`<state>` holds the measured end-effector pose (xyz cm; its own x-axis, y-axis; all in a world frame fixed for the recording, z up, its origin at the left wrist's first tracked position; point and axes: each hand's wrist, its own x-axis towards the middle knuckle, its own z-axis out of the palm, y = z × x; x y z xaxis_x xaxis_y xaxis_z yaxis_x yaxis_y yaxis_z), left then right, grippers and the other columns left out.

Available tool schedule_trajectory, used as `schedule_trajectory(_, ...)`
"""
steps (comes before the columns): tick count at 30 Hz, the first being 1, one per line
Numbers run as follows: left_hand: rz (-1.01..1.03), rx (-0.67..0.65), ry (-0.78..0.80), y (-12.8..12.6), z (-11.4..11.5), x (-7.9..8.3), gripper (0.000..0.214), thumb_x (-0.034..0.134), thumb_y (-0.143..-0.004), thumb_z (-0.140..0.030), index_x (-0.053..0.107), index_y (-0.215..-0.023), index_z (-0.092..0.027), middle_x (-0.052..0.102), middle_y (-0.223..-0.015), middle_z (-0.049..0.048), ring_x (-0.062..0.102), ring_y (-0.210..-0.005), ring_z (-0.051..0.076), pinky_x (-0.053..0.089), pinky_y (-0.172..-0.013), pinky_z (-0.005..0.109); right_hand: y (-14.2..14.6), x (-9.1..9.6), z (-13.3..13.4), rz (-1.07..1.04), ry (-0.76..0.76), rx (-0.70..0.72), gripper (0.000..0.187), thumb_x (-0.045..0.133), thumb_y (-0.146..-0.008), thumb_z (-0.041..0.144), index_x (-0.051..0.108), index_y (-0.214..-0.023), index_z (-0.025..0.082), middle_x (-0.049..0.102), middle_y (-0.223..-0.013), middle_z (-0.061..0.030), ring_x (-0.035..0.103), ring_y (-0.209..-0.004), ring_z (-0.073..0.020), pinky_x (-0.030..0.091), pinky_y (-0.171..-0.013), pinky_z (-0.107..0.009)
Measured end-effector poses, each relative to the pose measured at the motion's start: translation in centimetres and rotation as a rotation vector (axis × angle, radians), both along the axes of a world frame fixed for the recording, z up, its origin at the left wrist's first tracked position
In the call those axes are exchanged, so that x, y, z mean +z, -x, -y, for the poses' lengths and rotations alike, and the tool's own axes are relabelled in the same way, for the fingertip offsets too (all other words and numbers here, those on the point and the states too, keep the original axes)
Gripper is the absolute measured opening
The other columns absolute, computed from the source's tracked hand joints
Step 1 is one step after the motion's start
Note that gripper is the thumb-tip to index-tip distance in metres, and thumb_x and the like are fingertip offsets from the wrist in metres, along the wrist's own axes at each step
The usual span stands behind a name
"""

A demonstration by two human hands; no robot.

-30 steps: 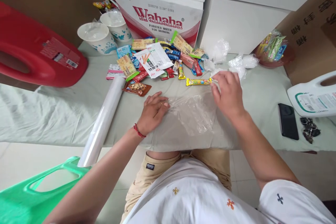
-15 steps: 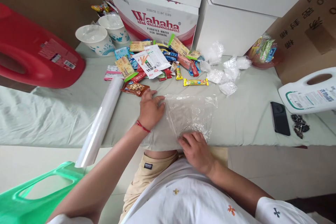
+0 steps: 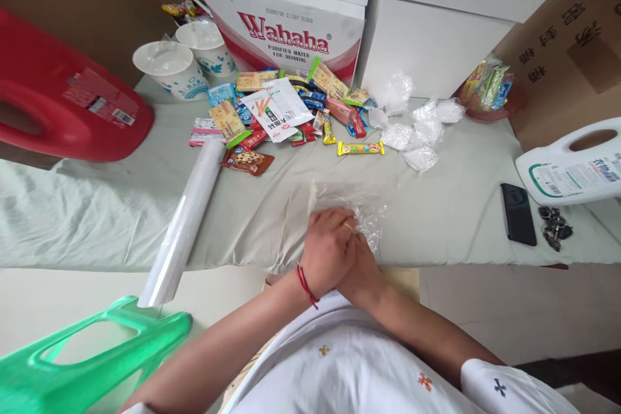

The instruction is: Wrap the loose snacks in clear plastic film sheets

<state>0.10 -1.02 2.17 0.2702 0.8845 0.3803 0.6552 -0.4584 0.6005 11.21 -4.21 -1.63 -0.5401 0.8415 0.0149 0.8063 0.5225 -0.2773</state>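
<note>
1. The largest thing is the table, under a wrinkled grey-green cloth (image 3: 460,207), stretching from left to right.
2. At the far side stand a red-and-white Wahaha carton (image 3: 286,45) and, to its right, plain white boxes (image 3: 436,52).
3. A red jug (image 3: 72,94) lies at the far left; a white jug (image 3: 572,165) lies at the right.
4. A green plastic stool (image 3: 87,356) is at the near left, below table level.
5. A roll of clear film (image 3: 182,226) slants across the left of the table, its near end poking past the edge.
6. A heap of snack packets (image 3: 276,110) spreads before the carton, with crumpled clear plastic bundles (image 3: 402,136) to its right.
7. A clear plastic sheet (image 3: 371,213) lies at the near middle of the table, under and just beyond the hands.
8. The left hand (image 3: 330,249) overlaps the right hand (image 3: 363,272) at the sheet's near side. The left fingers are bent (I cannot tell whether they pinch the plastic); the right fingers are mostly hidden, so their state is unclear.
9. A black phone (image 3: 518,213) lies at the right.
10. A yellow bar (image 3: 360,148) lies beyond the sheet, just nearer than the heap.
11. A red cord (image 3: 306,286) circles the left wrist.
</note>
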Motion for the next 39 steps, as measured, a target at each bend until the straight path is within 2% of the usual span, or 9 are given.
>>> schedule_trajectory(7, -0.128, 0.221, 0.266, 2.0, -4.4, -4.4, 0.039, 0.038, -0.102, -0.019, 0.07, -0.124, -0.017, 0.069, -0.142, 0.0102, 0.055, -0.143, 0.027, 0.031, -0.124, 0.057, -2.9, 3.4, 1.6, -0.343, 0.012, 0.108, 0.021, 0.054, -0.103, 0.021, 0.069, -0.118, 0.021, 0.072, -0.126, -0.011, 0.063, -0.111, -0.0257, 0.052, -0.096, -0.043)
schedule_trajectory(12, -0.331, 0.119, 0.239, 2.1, -3.8, -5.0, 0.046, 0.036, -0.107, -0.03, 0.06, -0.143, -0.016, 0.052, -0.16, 0.012, 0.041, -0.154, 0.029, 0.024, -0.128, 0.059, -7.6, 2.1, -0.9, -0.619, 0.137, -0.695, 0.033, 0.05, -0.104, 0.047, 0.066, -0.114, 0.02, 0.075, -0.096, -0.0083, 0.068, -0.077, -0.0217, 0.055, -0.075, -0.038)
schedule_trajectory(15, -0.407, 0.088, 0.218, 2.0, -3.5, -5.1, 0.051, 0.034, -0.108, -0.034, 0.054, -0.151, -0.016, 0.045, -0.165, 0.012, 0.035, -0.157, 0.03, 0.02, -0.129, 0.062, -8.0, 0.6, -3.7, -0.658, 0.287, -0.854, 0.059, 0.063, -0.091, 0.059, 0.059, -0.131, 0.016, 0.075, -0.095, -0.0076, 0.063, -0.066, -0.0198, 0.052, -0.072, -0.038)
schedule_trajectory(18, -0.459, 0.042, 0.183, 2.3, -3.2, -5.0, 0.053, 0.032, -0.109, -0.037, 0.05, -0.155, -0.019, 0.039, -0.168, 0.0107, 0.03, -0.159, 0.032, 0.015, -0.128, 0.067, -7.4, 0.0, -6.0, -0.864, 0.431, -0.849, 0.067, 0.076, -0.076, 0.052, 0.058, -0.13, 0.017, 0.07, -0.08, -0.0007, 0.061, -0.067, -0.0181, 0.051, -0.072, -0.034)
schedule_trajectory(23, -0.524, 0.002, 0.135, 4.9, -2.8, -5.2, 0.053, 0.036, -0.108, -0.042, 0.046, -0.159, -0.031, 0.03, -0.173, 0.0071, 0.02, -0.162, 0.039, 0.009, -0.124, 0.076, -10.3, 0.8, -8.3, -1.046, 0.503, -0.834, 0.049, 0.08, -0.066, 0.048, 0.066, -0.102, 0.019, 0.058, -0.067, 0.0063, 0.051, -0.06, -0.0121, 0.042, -0.062, -0.027)
schedule_trajectory(28, -0.542, -0.056, 0.159, 8.0, -3.1, -5.5, 0.06, 0.044, -0.105, -0.05, 0.041, -0.162, -0.031, 0.023, -0.175, 0.0091, 0.018, -0.161, 0.042, 0.017, -0.125, 0.07, -15.8, 1.6, -10.5, -0.68, 0.538, -0.732, 0.037, 0.077, -0.067, 0.048, 0.07, -0.088, 0.019, 0.063, -0.071, 0.001, 0.053, -0.064, -0.0144, 0.04, -0.061, -0.028)
schedule_trajectory(30, -0.551, -0.068, 0.173, 8.7, -3.3, -5.6, 0.065, 0.047, -0.103, -0.054, 0.041, -0.162, -0.027, 0.024, -0.174, 0.0124, 0.021, -0.161, 0.041, 0.016, -0.127, 0.068, -16.5, 2.3, -12.2, -0.481, 0.409, -0.678, 0.03, 0.072, -0.073, 0.046, 0.072, -0.087, 0.02, 0.069, -0.079, -0.0026, 0.058, -0.07, -0.0174, 0.044, -0.067, -0.03)
schedule_trajectory(34, -0.574, -0.111, 0.176, 9.3, -3.3, -5.7, 0.077, 0.051, -0.097, -0.066, 0.041, -0.162, -0.027, 0.02, -0.175, 0.0159, 0.019, -0.161, 0.042, 0.009, -0.126, 0.071, -14.1, 4.3, -17.2, -0.276, 0.027, -0.508, 0.026, 0.061, -0.089, 0.037, 0.075, -0.103, 0.021, 0.073, -0.102, -0.0074, 0.063, -0.081, -0.0208, 0.048, -0.08, -0.035)
schedule_trajectory(39, -0.595, -0.183, 0.187, 9.5, -3.0, -5.4, 0.08, 0.052, -0.095, -0.07, 0.041, -0.162, -0.028, 0.021, -0.174, 0.0155, 0.019, -0.161, 0.042, 0.004, -0.125, 0.074, -8.6, 4.7, -23.1, 0.013, 0.044, -0.154, 0.043, 0.067, -0.088, 0.029, 0.069, -0.131, 0.023, 0.064, -0.137, -0.0115, 0.065, -0.106, -0.0271, 0.047, -0.084, -0.034)
